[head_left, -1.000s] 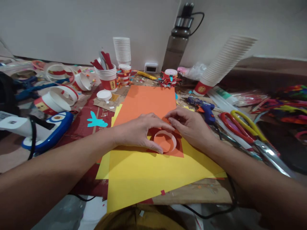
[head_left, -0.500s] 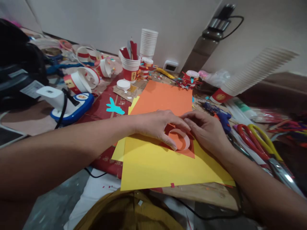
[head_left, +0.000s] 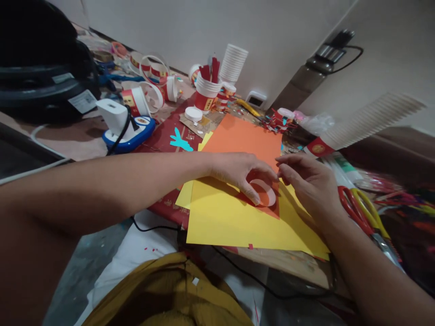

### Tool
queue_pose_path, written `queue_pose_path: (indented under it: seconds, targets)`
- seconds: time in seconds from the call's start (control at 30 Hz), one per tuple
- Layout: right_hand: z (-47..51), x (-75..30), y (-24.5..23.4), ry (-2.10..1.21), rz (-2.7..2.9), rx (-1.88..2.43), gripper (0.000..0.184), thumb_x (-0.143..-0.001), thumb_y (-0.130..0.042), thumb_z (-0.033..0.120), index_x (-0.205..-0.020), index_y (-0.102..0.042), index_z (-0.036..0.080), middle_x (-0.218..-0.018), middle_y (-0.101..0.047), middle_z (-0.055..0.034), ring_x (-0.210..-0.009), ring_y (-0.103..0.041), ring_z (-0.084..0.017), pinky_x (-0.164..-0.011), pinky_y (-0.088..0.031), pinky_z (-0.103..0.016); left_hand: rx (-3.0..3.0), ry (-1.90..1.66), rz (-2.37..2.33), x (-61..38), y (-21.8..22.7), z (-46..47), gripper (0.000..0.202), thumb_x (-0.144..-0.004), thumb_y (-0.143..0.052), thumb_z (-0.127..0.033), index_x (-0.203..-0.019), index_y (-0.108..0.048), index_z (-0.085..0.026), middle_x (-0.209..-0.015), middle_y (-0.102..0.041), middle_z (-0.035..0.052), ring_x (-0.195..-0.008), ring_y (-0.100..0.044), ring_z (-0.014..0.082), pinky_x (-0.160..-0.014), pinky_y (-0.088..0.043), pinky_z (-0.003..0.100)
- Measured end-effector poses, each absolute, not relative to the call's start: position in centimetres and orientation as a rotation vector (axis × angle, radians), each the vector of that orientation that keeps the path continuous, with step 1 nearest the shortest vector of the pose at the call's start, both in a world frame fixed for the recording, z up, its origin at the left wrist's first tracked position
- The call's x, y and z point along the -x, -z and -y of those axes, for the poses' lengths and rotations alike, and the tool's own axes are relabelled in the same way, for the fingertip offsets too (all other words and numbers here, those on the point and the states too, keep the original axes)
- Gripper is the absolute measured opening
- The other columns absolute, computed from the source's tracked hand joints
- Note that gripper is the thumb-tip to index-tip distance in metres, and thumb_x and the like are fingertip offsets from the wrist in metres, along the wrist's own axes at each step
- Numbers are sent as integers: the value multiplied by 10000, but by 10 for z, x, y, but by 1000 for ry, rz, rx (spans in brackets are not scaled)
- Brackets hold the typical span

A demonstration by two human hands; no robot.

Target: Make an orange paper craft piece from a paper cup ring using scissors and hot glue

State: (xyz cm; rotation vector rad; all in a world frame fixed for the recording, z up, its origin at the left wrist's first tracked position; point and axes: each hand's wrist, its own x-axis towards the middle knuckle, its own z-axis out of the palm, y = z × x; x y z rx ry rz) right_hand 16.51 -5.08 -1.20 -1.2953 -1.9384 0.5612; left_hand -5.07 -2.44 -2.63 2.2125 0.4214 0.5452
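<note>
Head view: the work in hand appears to be steadying a white paper ring point(head_left: 271, 196) on a small orange piece of paper point(head_left: 273, 212), with the ring's opening facing up. This piece lies over a yellow sheet point(head_left: 220, 224), in the middle of the bench point(head_left: 81, 141) and between the person's two hands. The next move seems to call for keeping the ring in place with light pressure, since a thin band could bend or slide. The left hand point(head_left: 239, 170) reaches in from the left, its thumb and forefinger well parted in a curve about the ring; the thumb looks to meet the ring's near left side, though whether it truly grips cannot be told. The right hand point(head_left: 311, 181) is just to the right, narrow, its thumb and fingertips drawn close together near the left forefinger's tip; whether it pinches anything small is not clear. Beyond the hands a larger orange sheet point(head_left: 241, 136) lies flat. A blue paper cutout point(head_left: 180, 141) lies to the left, scissors point(head_left: 384, 246) lie near on the right, and a tilted stack of cups point(head_left: 367, 123) leans at the far right.
</note>
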Motion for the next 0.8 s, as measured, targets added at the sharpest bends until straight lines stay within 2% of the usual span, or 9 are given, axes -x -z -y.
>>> queue_pose_path:
  seconds: [0.1,0.33,0.53,0.67,0.8]
  targets:
    - [55,-165,1,-604,1932,1237,201,-827,-667,396,-933,-682,226,-811,-654,-38,-689,-594,-163,-613,-486,-310,-2213,-558,-446,52,27,24,598,-655,-793,-364,-1224,-651,-251,-1242,-664,30,-1164,-577,212,-992,-401,302]
    - [61,-167,-3,-592,2041,1156,235,-846,-650,439,-951,-675,230,-911,-653,-45,-740,-593,-161,-653,-477,-306,-2160,-519,-489,54,26,25,664,-646,-783,-447,-1256,-621,-241,-1280,-637,50,-1180,-570,216,-1011,-401,309]
    - [65,-167,-8,-554,2197,1097,279,-868,-605,505,-976,-678,258,-996,-653,-58,-876,-599,-199,-746,-494,-328,-2068,-612,-585,57,19,22,483,-774,-670,-499,-1152,-680,-198,-1165,-694,52,-1069,-625,185,-924,-448,271]
    - [66,-172,-11,-537,2351,1076,371,-844,-630,519,-1107,-654,258,-1127,-614,-81,-927,-594,-210,-770,-506,-334,-1972,-765,-726,59,18,18,413,-816,-631,-497,-1060,-719,-176,-1085,-719,63,-994,-642,177,-879,-467,277]
    - [67,-174,-11,-541,2603,1087,558,-783,-696,530,-1267,-586,275,-1262,-578,-98,-1083,-580,-262,-896,-500,-393,-1806,-903,-806,60,18,19,455,-803,-640,-541,-1006,-724,-143,-1016,-724,98,-931,-646,177,-832,-495,301]
